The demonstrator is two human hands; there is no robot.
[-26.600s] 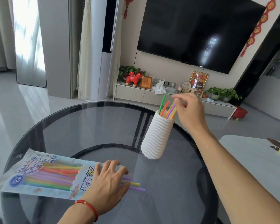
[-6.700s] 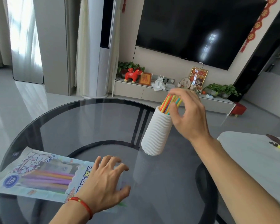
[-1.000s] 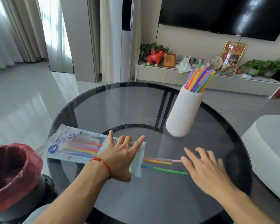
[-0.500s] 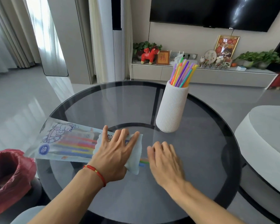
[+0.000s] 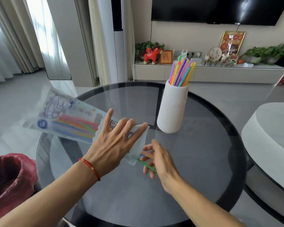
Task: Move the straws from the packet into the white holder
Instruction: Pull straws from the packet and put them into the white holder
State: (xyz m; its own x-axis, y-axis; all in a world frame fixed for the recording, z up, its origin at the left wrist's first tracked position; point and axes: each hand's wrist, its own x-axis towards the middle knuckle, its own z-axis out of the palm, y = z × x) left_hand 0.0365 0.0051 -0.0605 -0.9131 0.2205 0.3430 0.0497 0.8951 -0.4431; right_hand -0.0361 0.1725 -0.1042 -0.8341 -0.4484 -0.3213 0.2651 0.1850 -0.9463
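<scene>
A round table (image 5: 195, 161) of dark smoked glass with a black rim fills the middle of a bright living room, with pale curtains (image 5: 15, 46) at the left, a television (image 5: 220, 10) on the far wall and a low white cabinet (image 5: 220, 72) carrying plants and red ornaments. The left hand (image 5: 115, 141), fingers spread flat, presses down on the open end of the packet (image 5: 64, 122), whose far end is blurred and seems lifted off the glass. The right hand (image 5: 159, 159) curls around a few straws (image 5: 147, 158) poking from the packet's mouth (how firmly it pinches them I cannot tell). The white holder (image 5: 172, 108) stands upright further back, well apart from both hands, already bristling with coloured straws. A bin with a red bag (image 5: 8, 181) sits beside the table at lower left.
</scene>
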